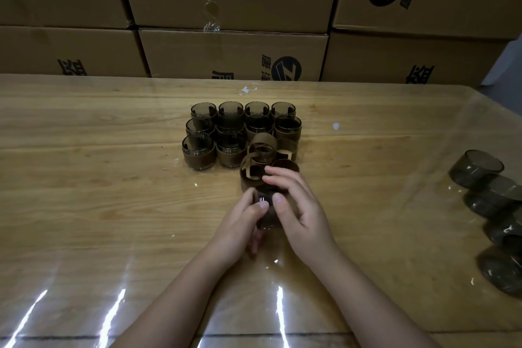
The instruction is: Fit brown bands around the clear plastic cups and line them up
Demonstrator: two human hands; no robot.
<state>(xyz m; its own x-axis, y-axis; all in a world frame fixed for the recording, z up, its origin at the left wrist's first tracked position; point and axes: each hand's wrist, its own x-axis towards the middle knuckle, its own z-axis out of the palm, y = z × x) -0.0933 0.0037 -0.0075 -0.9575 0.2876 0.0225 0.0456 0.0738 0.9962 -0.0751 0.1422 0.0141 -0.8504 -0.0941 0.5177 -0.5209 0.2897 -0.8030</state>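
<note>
- Two hands meet near the middle of the tabletop [84,178], and between them they hold one cup [267,216] of clear, smoky plastic, lying roughly on its side.
- The left hand [247,220] curls round the cup's near side, with its thumb on the wall.
- The right hand [299,206] presses its thumb on the cup, and its fingers curl over the far end.
- One brown band [250,174], a flat strip looped into a ring with a cut-out slot, sits at the cup's far end, just under the right fingers. Whether it is already round the cup cannot be told.
- About ten banded cups [197,150] stand upright just beyond the hands in three tight rows. Each is short and round, with a matte brown band round its lower half.
- A few loose bands [262,147] lie in a heap between those rows and the hands.
- Several bare cups [480,169], nested in a stack lying on its side, rest at the right edge.
- The tabletop is pale wood with a clear grain under a glossy clear sheet that throws back streaks of light.
- Cardboard boxes [226,54] are stacked behind it, printed in black with large characters, mostly cut off, and a round logo with a slanted stroke.
</note>
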